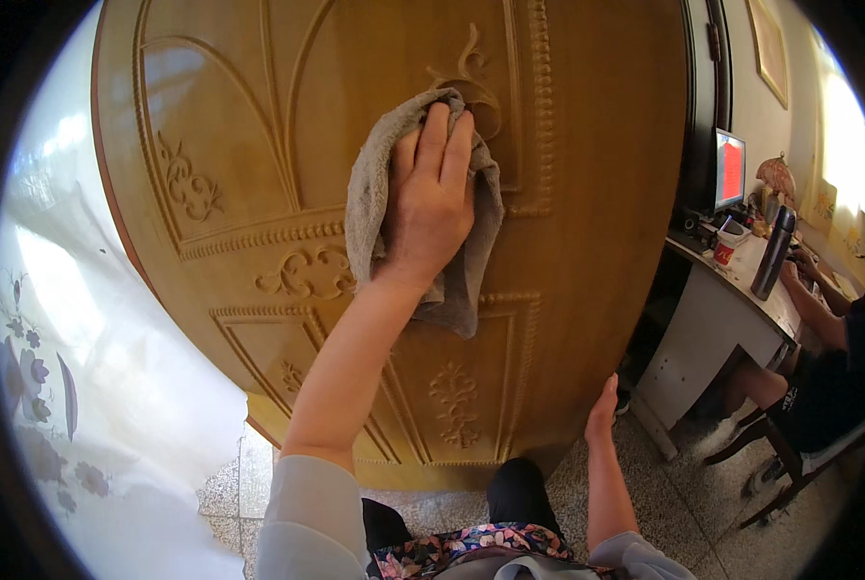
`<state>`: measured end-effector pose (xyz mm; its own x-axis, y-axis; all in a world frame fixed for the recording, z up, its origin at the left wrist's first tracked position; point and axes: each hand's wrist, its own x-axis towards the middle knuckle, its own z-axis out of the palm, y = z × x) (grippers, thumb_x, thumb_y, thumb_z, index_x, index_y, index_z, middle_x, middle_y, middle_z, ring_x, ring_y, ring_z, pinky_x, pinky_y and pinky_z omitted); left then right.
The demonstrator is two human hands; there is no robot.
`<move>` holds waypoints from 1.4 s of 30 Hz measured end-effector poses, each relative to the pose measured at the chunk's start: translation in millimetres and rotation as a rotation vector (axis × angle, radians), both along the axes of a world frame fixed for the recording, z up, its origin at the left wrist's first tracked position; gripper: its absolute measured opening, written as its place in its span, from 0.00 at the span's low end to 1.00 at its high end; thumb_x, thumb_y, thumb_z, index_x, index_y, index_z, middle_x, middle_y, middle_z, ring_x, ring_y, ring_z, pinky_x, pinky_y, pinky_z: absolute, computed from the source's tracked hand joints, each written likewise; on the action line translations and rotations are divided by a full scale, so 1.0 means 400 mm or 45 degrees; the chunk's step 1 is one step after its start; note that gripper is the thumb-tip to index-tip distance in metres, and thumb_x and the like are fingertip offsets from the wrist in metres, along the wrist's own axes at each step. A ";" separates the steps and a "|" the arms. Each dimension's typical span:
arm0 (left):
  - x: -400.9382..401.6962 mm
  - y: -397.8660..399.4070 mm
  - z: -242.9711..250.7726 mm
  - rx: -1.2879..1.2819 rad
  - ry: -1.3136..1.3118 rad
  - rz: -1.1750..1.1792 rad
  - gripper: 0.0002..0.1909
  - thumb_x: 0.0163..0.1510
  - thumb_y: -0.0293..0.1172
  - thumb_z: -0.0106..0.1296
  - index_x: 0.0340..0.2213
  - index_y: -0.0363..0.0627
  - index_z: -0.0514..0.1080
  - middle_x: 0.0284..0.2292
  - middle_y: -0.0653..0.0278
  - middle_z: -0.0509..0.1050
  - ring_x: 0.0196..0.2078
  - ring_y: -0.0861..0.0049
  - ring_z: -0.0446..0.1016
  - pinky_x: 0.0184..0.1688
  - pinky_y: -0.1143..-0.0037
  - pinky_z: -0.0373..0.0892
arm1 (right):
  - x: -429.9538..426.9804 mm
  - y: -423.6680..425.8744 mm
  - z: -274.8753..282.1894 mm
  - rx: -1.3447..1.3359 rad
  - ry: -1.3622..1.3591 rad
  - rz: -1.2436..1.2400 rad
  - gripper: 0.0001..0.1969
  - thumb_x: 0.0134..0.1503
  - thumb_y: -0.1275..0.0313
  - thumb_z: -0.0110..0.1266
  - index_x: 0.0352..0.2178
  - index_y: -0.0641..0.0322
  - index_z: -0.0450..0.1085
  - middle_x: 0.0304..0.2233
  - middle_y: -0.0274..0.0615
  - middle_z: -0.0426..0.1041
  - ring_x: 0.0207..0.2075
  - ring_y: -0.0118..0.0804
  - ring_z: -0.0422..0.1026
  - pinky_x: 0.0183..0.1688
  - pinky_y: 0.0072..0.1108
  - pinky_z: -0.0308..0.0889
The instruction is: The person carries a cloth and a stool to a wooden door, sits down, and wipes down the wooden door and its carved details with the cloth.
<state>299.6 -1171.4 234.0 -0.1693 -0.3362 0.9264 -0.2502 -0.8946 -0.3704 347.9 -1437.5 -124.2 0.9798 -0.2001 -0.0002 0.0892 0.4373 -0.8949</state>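
A carved wooden door (592, 181) with raised scrollwork and beaded moulding fills the middle of the view. My left hand (429, 196) presses a grey cloth (371, 167) against its face, over the carving right of the middle, and folds of the cloth hang below the wrist. Down at the door's right edge is my right hand (603, 409), thumb side up, with no cloth in it; its fingers are mostly hidden behind the door, so their grip cannot be made out.
At the right, another person (831, 362) sits on a chair at a desk (755, 264) bearing a monitor (730, 170), a dark flask (773, 254), a red cup (724, 250) and a lamp (777, 177). A pale flowered curtain (135, 406) hangs at the left. Speckled floor tiles (592, 500) lie below.
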 end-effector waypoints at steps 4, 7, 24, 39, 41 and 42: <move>-0.005 -0.005 0.043 0.021 0.016 -0.135 0.26 0.40 0.13 0.50 0.45 0.39 0.65 0.46 0.52 0.66 0.45 0.54 0.63 0.47 0.64 0.63 | 0.021 0.001 -0.033 -0.022 -0.068 -0.032 0.33 0.64 0.51 0.29 0.63 0.53 0.30 0.64 0.43 0.35 0.65 0.49 0.39 0.68 0.43 0.42; -0.010 -0.011 0.059 -0.016 0.076 -0.187 0.25 0.40 0.13 0.49 0.44 0.39 0.66 0.45 0.53 0.66 0.45 0.54 0.63 0.46 0.64 0.63 | 0.004 0.008 -0.012 -0.016 -0.111 -0.018 0.33 0.64 0.51 0.29 0.63 0.53 0.30 0.64 0.44 0.35 0.64 0.49 0.39 0.67 0.43 0.42; 0.035 -0.066 0.081 0.119 -0.070 -0.295 0.20 0.40 0.15 0.52 0.39 0.39 0.71 0.40 0.55 0.71 0.44 0.57 0.67 0.44 0.66 0.67 | 0.044 -0.007 -0.073 -0.219 -0.137 -0.093 0.37 0.61 0.46 0.32 0.63 0.50 0.29 0.65 0.41 0.30 0.66 0.47 0.33 0.68 0.44 0.35; -0.030 0.046 0.116 0.759 0.368 -0.205 0.16 0.40 0.20 0.55 0.35 0.40 0.69 0.42 0.57 0.70 0.44 0.59 0.68 0.45 0.67 0.68 | 0.022 -0.037 -0.064 -0.394 -0.088 -0.028 0.38 0.62 0.46 0.30 0.63 0.58 0.30 0.65 0.43 0.33 0.65 0.45 0.40 0.64 0.36 0.42; -0.033 0.049 0.146 0.850 0.434 -0.182 0.16 0.40 0.22 0.57 0.35 0.41 0.68 0.43 0.58 0.69 0.45 0.59 0.68 0.45 0.66 0.68 | 0.032 -0.044 -0.077 -0.357 -0.117 -0.026 0.39 0.62 0.46 0.30 0.63 0.59 0.30 0.65 0.44 0.33 0.65 0.45 0.40 0.64 0.35 0.43; -0.029 0.049 0.166 0.968 0.477 -0.095 0.17 0.40 0.24 0.58 0.35 0.41 0.68 0.43 0.58 0.69 0.45 0.59 0.68 0.45 0.66 0.67 | 0.033 -0.041 -0.073 -0.316 -0.149 -0.020 0.39 0.62 0.45 0.30 0.63 0.59 0.30 0.65 0.45 0.34 0.65 0.45 0.41 0.64 0.35 0.44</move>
<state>287.9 -1151.8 300.5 0.0571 -0.8900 0.4523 -0.5249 -0.4122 -0.7447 361.0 -1453.7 -153.5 0.9670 -0.1954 0.1638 0.2033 0.2034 -0.9578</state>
